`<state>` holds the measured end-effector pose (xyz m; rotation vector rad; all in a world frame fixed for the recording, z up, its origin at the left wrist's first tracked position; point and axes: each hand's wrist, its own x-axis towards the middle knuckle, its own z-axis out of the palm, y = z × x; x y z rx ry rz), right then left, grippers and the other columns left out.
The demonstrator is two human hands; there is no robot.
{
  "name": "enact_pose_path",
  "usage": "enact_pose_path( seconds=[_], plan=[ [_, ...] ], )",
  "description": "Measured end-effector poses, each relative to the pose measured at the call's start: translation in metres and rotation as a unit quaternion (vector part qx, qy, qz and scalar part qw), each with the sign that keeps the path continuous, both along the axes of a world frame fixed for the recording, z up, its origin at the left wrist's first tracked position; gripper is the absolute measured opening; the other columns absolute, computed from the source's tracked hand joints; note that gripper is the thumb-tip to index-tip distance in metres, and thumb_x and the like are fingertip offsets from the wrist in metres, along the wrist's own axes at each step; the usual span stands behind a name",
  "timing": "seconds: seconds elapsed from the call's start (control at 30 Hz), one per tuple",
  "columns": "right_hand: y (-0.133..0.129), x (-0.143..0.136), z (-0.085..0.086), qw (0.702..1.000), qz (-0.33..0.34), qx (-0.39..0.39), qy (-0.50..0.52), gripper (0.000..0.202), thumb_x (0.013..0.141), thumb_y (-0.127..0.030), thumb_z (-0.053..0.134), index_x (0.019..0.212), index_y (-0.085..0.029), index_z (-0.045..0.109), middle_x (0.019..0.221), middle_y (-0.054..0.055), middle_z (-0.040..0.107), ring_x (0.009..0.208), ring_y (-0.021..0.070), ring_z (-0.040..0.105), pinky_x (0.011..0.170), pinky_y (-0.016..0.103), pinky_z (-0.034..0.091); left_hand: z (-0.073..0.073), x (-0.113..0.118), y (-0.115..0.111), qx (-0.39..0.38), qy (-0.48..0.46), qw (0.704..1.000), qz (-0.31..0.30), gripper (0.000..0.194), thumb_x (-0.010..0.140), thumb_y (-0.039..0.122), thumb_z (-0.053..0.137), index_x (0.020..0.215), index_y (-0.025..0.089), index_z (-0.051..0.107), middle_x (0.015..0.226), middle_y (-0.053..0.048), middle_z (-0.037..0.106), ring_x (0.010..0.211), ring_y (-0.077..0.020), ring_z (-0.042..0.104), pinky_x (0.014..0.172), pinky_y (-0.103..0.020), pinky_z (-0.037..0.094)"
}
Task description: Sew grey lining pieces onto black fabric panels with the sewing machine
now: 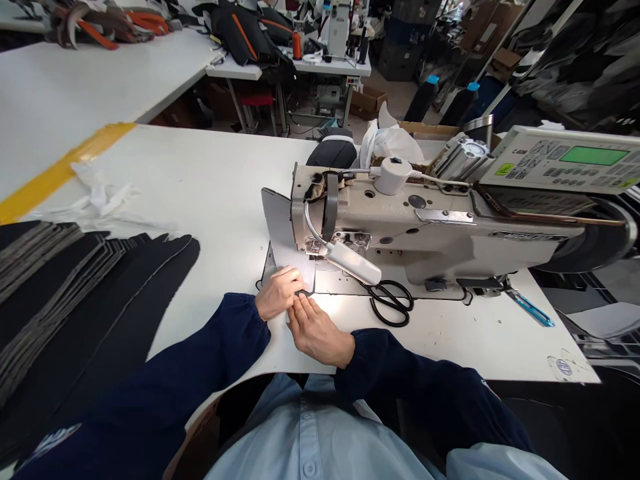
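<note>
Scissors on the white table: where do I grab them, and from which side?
I'd take the scissors by their black loops, coming from the near right: the loops lie out on the table, nearest you, while the blade end points away toward the lamp.

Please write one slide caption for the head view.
Left hand and right hand meet at a grey panel by a sewing machine, black-handled scissors nearby.
</note>
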<state>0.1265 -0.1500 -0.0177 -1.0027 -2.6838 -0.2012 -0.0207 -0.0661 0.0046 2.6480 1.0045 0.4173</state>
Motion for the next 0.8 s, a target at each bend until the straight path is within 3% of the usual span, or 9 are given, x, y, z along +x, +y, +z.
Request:
enact_pose_path(
  seconds=[0.2, 0.37, 0.53, 0.8],
  plan=[
    [0.018, -0.003, -0.014, 0.999, -0.019, -0.017, 0.027, 0.037, 0.097, -0.012, 0.038, 0.125, 0.006, 0.054, 0.121, 0.033, 0.059, 0.118, 0.0341, 0.059, 0.096, 0.056, 0.05, -0.014, -0.001, 0.021, 0.045, 0.006, 0.999, -0.028, 0.03, 0.085, 0.003, 0.043, 0.087, 0.017, 0.07, 0.088, -0.005, 0.064, 0.087, -0.0158, 0.053, 0.084, -0.026, 0.047],
    [0.034, -0.004, -0.022, 0.998, -0.04, 0.017, 0.036, 0.038, 0.099, -0.017, 0.035, 0.123, 0.004, 0.057, 0.119, 0.031, 0.061, 0.118, 0.0356, 0.058, 0.094, 0.055, 0.051, -0.015, 0.001, 0.037, 0.073, 0.007, 0.996, -0.042, 0.028, 0.081, 0.002, 0.045, 0.086, 0.015, 0.068, 0.087, -0.005, 0.064, 0.088, -0.0167, 0.054, 0.084, -0.026, 0.048],
    [0.046, -0.004, -0.017, 0.997, -0.069, 0.015, 0.022, 0.04, 0.098, -0.02, 0.036, 0.122, 0.004, 0.056, 0.122, 0.032, 0.059, 0.12, 0.0371, 0.056, 0.096, 0.054, 0.048, -0.013, 0.008, 0.054, 0.047, 0.031, 0.998, -0.022, 0.027, 0.081, 0.006, 0.048, 0.09, 0.017, 0.07, 0.093, -0.005, 0.068, 0.092, -0.0174, 0.058, 0.088, -0.028, 0.048],
    [0.055, -0.006, -0.004, 0.994, -0.093, -0.049, 0.027, 0.048, 0.097, -0.033, 0.043, 0.128, 0.002, 0.052, 0.133, 0.034, 0.049, 0.131, 0.0385, 0.044, 0.107, 0.056, 0.035, -0.005, 0.018, 0.077, -0.001, 0.042, 0.999, 0.02, 0.019, 0.078, 0.009, 0.054, 0.08, 0.019, 0.069, 0.091, -0.005, 0.07, 0.105, -0.0197, 0.058, 0.095, -0.028, 0.044]
  ],
)
